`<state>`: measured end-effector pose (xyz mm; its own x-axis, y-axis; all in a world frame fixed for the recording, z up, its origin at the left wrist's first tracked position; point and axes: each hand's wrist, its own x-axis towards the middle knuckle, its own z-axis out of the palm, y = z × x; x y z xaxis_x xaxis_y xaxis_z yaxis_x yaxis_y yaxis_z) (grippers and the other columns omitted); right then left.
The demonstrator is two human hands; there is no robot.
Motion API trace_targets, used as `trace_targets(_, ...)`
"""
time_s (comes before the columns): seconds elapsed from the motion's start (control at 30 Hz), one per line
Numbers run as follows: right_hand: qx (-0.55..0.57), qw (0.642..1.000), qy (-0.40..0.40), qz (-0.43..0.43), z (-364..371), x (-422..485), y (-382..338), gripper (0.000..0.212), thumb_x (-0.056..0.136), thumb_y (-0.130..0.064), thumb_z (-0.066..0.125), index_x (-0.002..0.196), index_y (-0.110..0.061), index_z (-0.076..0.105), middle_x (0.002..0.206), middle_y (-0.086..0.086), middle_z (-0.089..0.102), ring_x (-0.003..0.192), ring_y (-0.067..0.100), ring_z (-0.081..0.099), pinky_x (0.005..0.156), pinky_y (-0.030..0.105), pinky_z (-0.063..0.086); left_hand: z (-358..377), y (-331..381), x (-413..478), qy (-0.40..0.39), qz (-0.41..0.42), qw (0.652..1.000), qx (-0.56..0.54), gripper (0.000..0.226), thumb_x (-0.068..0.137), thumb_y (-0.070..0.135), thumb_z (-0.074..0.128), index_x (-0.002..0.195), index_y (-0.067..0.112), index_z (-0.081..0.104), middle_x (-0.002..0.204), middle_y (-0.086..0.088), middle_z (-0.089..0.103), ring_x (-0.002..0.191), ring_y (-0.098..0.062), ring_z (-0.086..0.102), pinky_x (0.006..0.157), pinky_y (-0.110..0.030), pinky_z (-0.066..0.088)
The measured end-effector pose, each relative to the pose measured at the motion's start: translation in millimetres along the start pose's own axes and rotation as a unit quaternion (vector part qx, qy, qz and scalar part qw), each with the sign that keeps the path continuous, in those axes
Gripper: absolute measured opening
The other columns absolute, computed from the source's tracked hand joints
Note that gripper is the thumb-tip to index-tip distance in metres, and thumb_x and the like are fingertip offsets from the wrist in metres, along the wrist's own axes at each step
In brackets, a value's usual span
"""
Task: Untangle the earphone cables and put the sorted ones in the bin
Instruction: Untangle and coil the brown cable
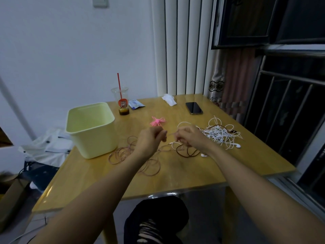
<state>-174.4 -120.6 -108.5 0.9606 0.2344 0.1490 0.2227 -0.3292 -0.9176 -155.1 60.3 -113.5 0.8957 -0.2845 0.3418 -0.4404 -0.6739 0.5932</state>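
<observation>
both my bare forearms reach forward over the glossy yellow-wood surface [175, 175] and converge, so the hands hang close together above its middle. the left hand [149, 138] is turned palm inward, its fingers [162, 135] curled tight with the tips pinched on a thin strand of cable [171, 134]. the right hand [190, 138] mirrors it, its fingers [179, 136] bunched and curled round the other end of that short stretch. the strand runs straight across the small gap between the two sets of fingers. i can't tell which cable it belongs to.

below and to the left of the left fingers, loose loops of thin copper-pink cable [121, 154] lie on the surface and pass under that wrist. just below the right fingers, a dark brown cable [189, 153] lies looped with a white one. close to the right of the right fingers sits the tangled heap of white earphone cables [219, 133], with brown strands mixed in. just beyond the left fingers lies a small pink cable tied in a bundle [157, 121]. well to the left of the left fingers the pale yellow plastic bin [91, 136] stands upright, mouth open. far beyond the right fingers a black smartphone [194, 108] lies flat. far beyond the left fingers stands a clear plastic cup with a red straw [122, 101].
</observation>
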Motion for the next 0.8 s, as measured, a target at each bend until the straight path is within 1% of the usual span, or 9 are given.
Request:
trace_targets(0.07, 0.034, 0.998, 0.059, -0.019, -4.5, 5.4, -2.0, 0.035, 0.096, -0.002, 0.043, 0.064, -0.01, 0.055, 0.049, -0.003, 0.034, 0.04, 0.005, 0.026, 0.042, 0.019, 0.021, 0.6, 4.3, -3.5, -0.102, -0.029, 0.987, -0.125, 0.036, 0.104, 0.031, 0.042, 0.08, 0.014, 0.063, 0.063, 0.006, 0.059, 0.06, -0.009, 0.055, 0.065, -0.025, 0.048)
trace_targets(0.13, 0.07, 0.993, 0.098, -0.011, -6.9, 11.5, 2.8, 0.032, 0.097, -0.005, 0.044, 0.067, -0.01, 0.055, 0.049, -0.004, 0.032, 0.04, 0.005, 0.025, 0.042, 0.019, 0.02, 0.8, 13.2, -9.3, -0.171, -0.079, 0.937, -0.294, 0.044, 0.106, 0.035, 0.034, 0.076, 0.012, 0.056, 0.058, 0.001, 0.045, 0.055, -0.012, 0.047, 0.06, -0.023, 0.047)
trace_targets(0.27, 0.051, 0.995, 0.087, 0.022, 1.6, 13.4, 19.4, 0.029, 0.103, -0.019, 0.046, 0.081, -0.013, 0.064, 0.054, -0.005, 0.036, 0.046, 0.008, 0.029, 0.043, 0.02, 0.023, 6.8, 26.1, -3.3, -0.101, -0.12, 0.81, -0.565, 0.036, 0.106, 0.035, 0.033, 0.078, 0.017, 0.045, 0.055, 0.005, 0.028, 0.048, -0.009, 0.028, 0.046, -0.019, 0.03)
trace_targets(0.37, 0.019, 0.997, -0.048, 0.065, 9.3, 6.0, 24.1, 0.032, 0.106, -0.028, 0.043, 0.089, -0.013, 0.066, 0.055, -0.005, 0.043, 0.048, 0.011, 0.035, 0.045, 0.021, 0.027, 8.8, 29.1, 5.9, -0.013, -0.133, 0.737, -0.663, 0.028, 0.106, 0.024, 0.037, 0.086, 0.01, 0.051, 0.061, 0.002, 0.048, 0.052, -0.007, 0.05, 0.048, -0.016, 0.042)
trace_targets(0.43, 0.017, 0.99, -0.119, 0.077, 10.4, 1.6, 17.3, 0.031, 0.106, -0.028, 0.042, 0.099, -0.012, 0.067, 0.058, -0.003, 0.05, 0.049, 0.01, 0.045, 0.045, 0.021, 0.035, 10.8, 25.7, 6.2, 0.03, -0.093, 0.808, -0.581, 0.032, 0.106, 0.023, 0.038, 0.096, 0.0, 0.058, 0.079, -0.004, 0.069, 0.077, -0.009, 0.069, 0.064, -0.017, 0.053)
trace_targets(0.5, 0.009, 0.985, -0.153, 0.073, 7.0, 0.0, 7.6, 0.03, 0.106, -0.027, 0.042, 0.1, -0.011, 0.067, 0.061, 0.001, 0.057, 0.05, 0.011, 0.054, 0.047, 0.021, 0.043, 13.3, 17.6, 3.6, 0.058, -0.011, 0.947, -0.315, 0.034, 0.105, 0.023, 0.041, 0.104, -0.002, 0.064, 0.095, -0.001, 0.072, 0.084, -0.001, 0.066, 0.067, -0.012, 0.051)
trace_targets(0.53, 0.001, 0.985, -0.158, 0.069, 3.8, -0.2, 4.0, 0.033, 0.106, -0.027, 0.042, 0.096, -0.009, 0.068, 0.061, 0.003, 0.058, 0.05, 0.011, 0.057, 0.049, 0.021, 0.046, 15.0, 13.5, 3.8, 0.064, 0.04, 0.983, -0.166, 0.031, 0.104, 0.023, 0.043, 0.104, 0.002, 0.066, 0.097, 0.001, 0.07, 0.084, 0.0, 0.064, 0.067, -0.012, 0.049)
trace_targets(0.63, 0.009, 0.99, -0.126, 0.068, -5.1, 2.1, 5.3, 0.033, 0.103, -0.027, 0.048, 0.079, -0.01, 0.061, 0.051, -0.003, 0.045, 0.043, 0.009, 0.041, 0.044, 0.019, 0.035, 13.0, 6.6, 5.1, 0.059, 0.076, 0.995, -0.002, 0.028, 0.103, 0.024, 0.045, 0.094, 0.01, 0.066, 0.089, 0.002, 0.07, 0.079, -0.01, 0.063, 0.069, -0.028, 0.05)
trace_targets(0.8, 0.055, 0.996, -0.017, 0.06, -17.8, 7.8, 18.2, 0.024, 0.098, -0.028, 0.058, 0.087, -0.007, 0.059, 0.051, -0.013, 0.033, 0.046, 0.006, 0.025, 0.044, 0.019, 0.021, 6.9, 10.1, 1.6, -0.131, -0.053, 0.985, -0.097, 0.046, 0.103, 0.033, 0.038, 0.066, 0.012, 0.057, 0.058, -0.002, 0.051, 0.052, -0.017, 0.046, 0.054, -0.033, 0.043)
